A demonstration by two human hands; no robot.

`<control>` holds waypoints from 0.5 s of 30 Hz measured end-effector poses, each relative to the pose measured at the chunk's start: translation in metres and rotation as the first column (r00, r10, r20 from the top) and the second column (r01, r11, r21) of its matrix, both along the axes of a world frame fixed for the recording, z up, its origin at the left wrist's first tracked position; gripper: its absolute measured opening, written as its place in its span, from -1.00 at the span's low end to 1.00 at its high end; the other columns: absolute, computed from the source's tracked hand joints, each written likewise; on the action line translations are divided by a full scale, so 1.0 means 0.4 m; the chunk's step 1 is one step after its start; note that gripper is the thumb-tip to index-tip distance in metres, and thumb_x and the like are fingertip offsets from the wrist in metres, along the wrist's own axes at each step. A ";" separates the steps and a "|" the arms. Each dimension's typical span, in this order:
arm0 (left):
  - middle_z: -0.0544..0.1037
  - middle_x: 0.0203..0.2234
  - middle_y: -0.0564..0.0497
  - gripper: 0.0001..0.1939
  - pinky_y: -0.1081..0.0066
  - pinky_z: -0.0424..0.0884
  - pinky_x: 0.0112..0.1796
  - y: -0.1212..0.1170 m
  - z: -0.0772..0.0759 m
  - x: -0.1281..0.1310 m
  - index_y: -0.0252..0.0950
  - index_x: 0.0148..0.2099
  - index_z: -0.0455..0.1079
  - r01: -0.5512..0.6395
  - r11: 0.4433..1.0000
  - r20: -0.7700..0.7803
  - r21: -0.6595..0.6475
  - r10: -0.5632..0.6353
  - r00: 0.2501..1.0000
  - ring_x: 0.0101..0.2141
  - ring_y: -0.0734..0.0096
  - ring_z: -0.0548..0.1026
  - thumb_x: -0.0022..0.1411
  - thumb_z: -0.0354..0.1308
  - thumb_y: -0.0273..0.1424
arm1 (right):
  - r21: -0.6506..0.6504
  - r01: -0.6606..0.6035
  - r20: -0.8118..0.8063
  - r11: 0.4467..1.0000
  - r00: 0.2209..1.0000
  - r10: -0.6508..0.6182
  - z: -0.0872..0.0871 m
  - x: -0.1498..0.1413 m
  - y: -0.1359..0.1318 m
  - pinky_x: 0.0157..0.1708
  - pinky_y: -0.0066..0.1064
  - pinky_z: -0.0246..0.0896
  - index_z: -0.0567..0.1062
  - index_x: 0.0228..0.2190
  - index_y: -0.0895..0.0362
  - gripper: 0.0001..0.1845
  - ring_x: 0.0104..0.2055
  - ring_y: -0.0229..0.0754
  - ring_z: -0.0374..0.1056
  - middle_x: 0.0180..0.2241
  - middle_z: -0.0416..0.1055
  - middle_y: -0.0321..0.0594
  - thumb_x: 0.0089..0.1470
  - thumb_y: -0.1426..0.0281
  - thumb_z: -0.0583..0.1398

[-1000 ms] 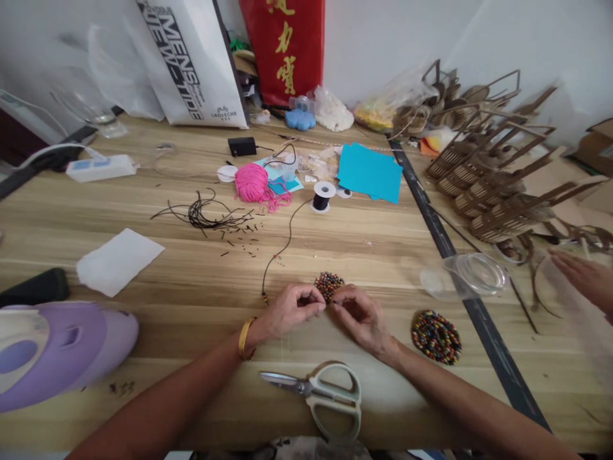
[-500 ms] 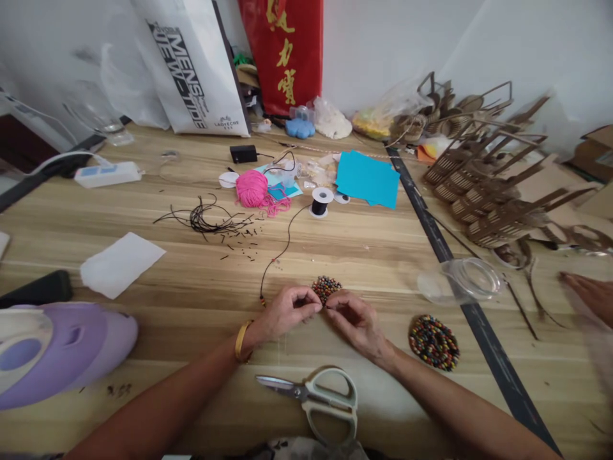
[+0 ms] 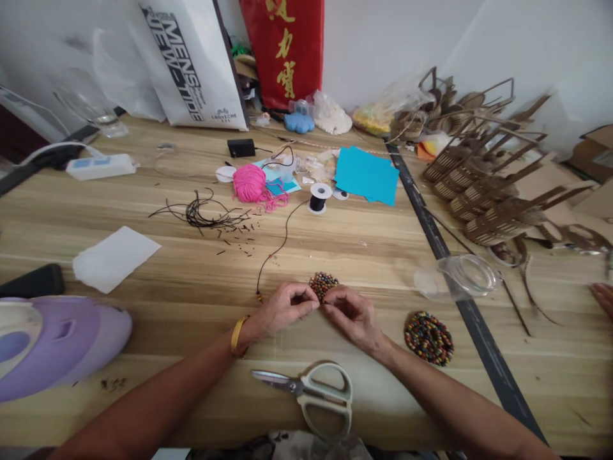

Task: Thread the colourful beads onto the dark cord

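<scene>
A black cord runs from a spool down to my left hand, with a few coloured beads strung on it beside that hand. The thumb and forefinger of my left hand are pinched on the cord's end, which is mostly hidden. Facing it closely, my right hand is also pinched; something tiny and dark at its fingertips is too small to name. A small pile of loose multicoloured beads lies just beyond both hands. Scissors rest nearer to me, below the hands.
A coil of strung beads and a clear plastic container lie at right. Black cord pieces, pink yarn and blue sheets are farther back. Woven baskets stand far right. Another person's hand shows at the right edge.
The view has shifted slightly. Both my hands keep their pinches close together by the bead pile. The other person's hand has moved right, mostly out of view.
</scene>
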State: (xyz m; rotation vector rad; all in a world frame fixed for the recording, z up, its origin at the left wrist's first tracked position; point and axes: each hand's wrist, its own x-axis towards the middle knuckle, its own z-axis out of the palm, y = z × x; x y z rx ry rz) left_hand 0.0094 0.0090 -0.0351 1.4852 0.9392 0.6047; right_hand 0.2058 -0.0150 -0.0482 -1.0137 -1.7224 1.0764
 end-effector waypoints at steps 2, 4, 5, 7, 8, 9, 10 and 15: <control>0.39 -0.54 0.06 -0.81 0.53 0.23 -0.46 0.000 0.001 0.000 -0.40 -0.34 0.41 -0.002 1.000 -0.013 0.026 0.003 1.000 -0.50 0.54 0.29 0.15 0.12 -0.35 | 0.002 -0.011 0.004 1.000 1.000 0.011 0.001 0.000 0.000 -0.37 -0.41 0.26 0.44 -0.33 0.12 -0.95 -0.34 -0.22 0.33 -0.37 0.41 -0.18 0.12 0.40 0.18; 0.39 -0.53 0.06 -0.81 0.53 0.23 -0.45 -0.001 0.001 -0.001 -0.39 -0.34 0.42 -0.002 0.999 -0.017 0.039 0.002 1.000 -0.49 0.53 0.29 0.16 0.12 -0.34 | -0.001 -0.021 0.000 1.000 1.000 0.021 0.001 0.001 0.000 -0.35 -0.41 0.26 0.44 -0.33 0.12 -0.96 -0.34 -0.22 0.33 -0.37 0.41 -0.19 0.12 0.42 0.18; 0.39 -0.53 0.06 -0.81 0.53 0.23 -0.45 -0.001 0.000 -0.001 -0.39 -0.33 0.42 0.000 0.999 -0.016 0.041 0.001 1.000 -0.49 0.54 0.29 0.16 0.12 -0.33 | -0.003 -0.024 -0.003 1.000 1.000 0.024 0.001 0.001 0.000 -0.34 -0.40 0.26 0.44 -0.33 0.12 -0.96 -0.33 -0.22 0.33 -0.36 0.41 -0.18 0.12 0.42 0.18; 0.38 -0.53 0.07 -0.81 0.53 0.23 -0.45 -0.001 0.001 -0.002 -0.39 -0.33 0.42 0.004 0.999 -0.011 0.038 -0.004 1.000 -0.50 0.54 0.29 0.16 0.12 -0.33 | 0.001 -0.028 -0.001 1.000 1.000 0.028 -0.001 0.001 0.001 -0.33 -0.40 0.27 0.44 -0.32 0.12 -0.95 -0.32 -0.22 0.34 -0.36 0.41 -0.18 0.12 0.41 0.18; 0.38 -0.53 0.07 -0.81 0.54 0.23 -0.45 -0.001 0.001 -0.002 -0.39 -0.33 0.42 0.007 0.999 -0.011 0.036 -0.006 1.000 -0.50 0.54 0.29 0.16 0.12 -0.34 | 0.005 -0.028 0.005 1.000 1.000 0.028 -0.001 0.001 0.001 -0.33 -0.40 0.27 0.45 -0.32 0.13 -0.94 -0.32 -0.22 0.34 -0.36 0.41 -0.18 0.12 0.41 0.18; 0.38 -0.53 0.07 -0.82 0.54 0.23 -0.45 -0.001 0.003 -0.002 -0.39 -0.33 0.42 0.008 0.999 -0.012 0.034 -0.007 1.000 -0.50 0.54 0.29 0.16 0.12 -0.34 | 0.009 -0.026 0.014 1.000 1.000 0.026 -0.002 0.001 0.001 -0.34 -0.40 0.27 0.45 -0.32 0.13 -0.93 -0.32 -0.22 0.34 -0.36 0.41 -0.18 0.12 0.40 0.18; 0.38 -0.54 0.07 -0.82 0.54 0.23 -0.45 -0.001 0.005 -0.002 -0.39 -0.34 0.42 0.009 0.999 -0.014 0.031 -0.009 1.000 -0.50 0.54 0.29 0.16 0.12 -0.34 | 0.013 -0.025 0.024 1.000 0.999 0.025 -0.002 0.001 0.002 -0.34 -0.40 0.28 0.45 -0.32 0.13 -0.93 -0.33 -0.22 0.34 -0.36 0.42 -0.17 0.13 0.39 0.18; 0.37 -0.54 0.07 -0.83 0.54 0.22 -0.46 0.000 0.013 0.000 -0.39 -0.35 0.41 0.004 0.999 -0.021 0.036 -0.003 1.000 -0.50 0.54 0.28 0.15 0.12 -0.36 | 0.027 -0.027 0.049 0.999 0.998 0.026 0.001 0.000 0.003 -0.33 -0.38 0.28 0.46 -0.32 0.13 -0.91 -0.32 -0.21 0.35 -0.37 0.43 -0.16 0.14 0.38 0.17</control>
